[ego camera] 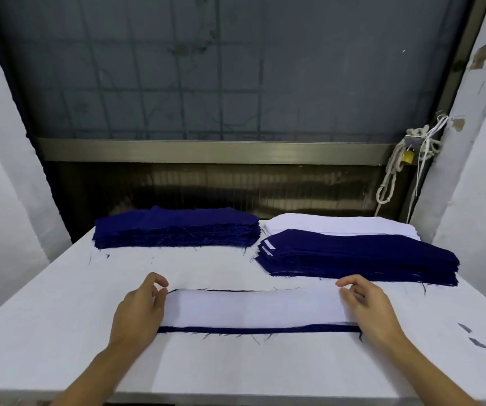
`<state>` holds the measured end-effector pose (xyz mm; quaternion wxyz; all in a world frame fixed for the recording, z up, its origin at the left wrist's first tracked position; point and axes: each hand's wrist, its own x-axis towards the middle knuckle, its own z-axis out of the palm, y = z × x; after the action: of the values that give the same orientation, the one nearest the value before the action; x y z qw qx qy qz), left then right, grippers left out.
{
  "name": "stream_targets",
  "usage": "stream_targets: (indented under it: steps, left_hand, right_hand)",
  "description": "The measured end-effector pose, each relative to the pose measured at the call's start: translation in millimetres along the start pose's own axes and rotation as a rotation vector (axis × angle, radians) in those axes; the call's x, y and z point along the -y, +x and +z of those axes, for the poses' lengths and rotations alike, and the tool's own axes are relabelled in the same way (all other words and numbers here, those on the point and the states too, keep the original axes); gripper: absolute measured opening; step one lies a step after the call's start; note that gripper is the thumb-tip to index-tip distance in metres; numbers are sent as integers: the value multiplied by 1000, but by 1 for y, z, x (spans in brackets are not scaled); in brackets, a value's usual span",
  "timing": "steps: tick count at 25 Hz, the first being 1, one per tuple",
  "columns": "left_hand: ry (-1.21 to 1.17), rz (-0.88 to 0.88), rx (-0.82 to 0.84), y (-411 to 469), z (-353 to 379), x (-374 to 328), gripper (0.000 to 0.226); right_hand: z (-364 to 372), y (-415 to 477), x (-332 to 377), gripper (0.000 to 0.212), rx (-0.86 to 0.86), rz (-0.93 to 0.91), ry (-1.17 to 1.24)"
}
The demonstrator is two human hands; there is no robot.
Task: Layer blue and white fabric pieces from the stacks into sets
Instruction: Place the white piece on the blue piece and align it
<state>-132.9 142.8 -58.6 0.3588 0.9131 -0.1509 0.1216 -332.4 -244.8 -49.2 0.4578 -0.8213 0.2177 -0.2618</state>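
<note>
Left hand: held low, back uppermost, fingers loosely curled toward the opposite hand. Right hand: held low at the same level, well apart from the left, fingers likewise curled inward. Forearms: bare, extended forward from the lower edge, angled slightly inward. Whether anything is pinched cannot be told.

Head view – looks forward and down, close over table.

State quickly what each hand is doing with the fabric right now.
Left hand: curled at the left end of the long white fabric strip; grip cannot be told.
Right hand: loosely curled over its right end; grip cannot be told.
</note>
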Motion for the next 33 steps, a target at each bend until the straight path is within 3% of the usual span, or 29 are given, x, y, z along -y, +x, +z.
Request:
stream_targets:
  steps: [5, 14, 24, 27, 33]
  left_hand:
    - [9, 1, -25, 3, 3, 2, 14]
    - [55, 16, -2, 4, 5, 2, 13]
    - [155, 37, 24, 1, 1, -11, 18]
    - [278, 94, 41, 4, 0, -14, 22]
    - [236, 199, 22, 84, -17, -39, 24]
  right_hand:
    - [2, -4, -4, 13, -22, -27, -120]
    - [7, -5, 1, 21, -26, -136, -447]
    - [8, -6, 1, 26, -44, -82, -411]
    - [4, 2, 5, 31, -2, 12, -328]
    - [5, 46, 42, 25, 27, -4, -247]
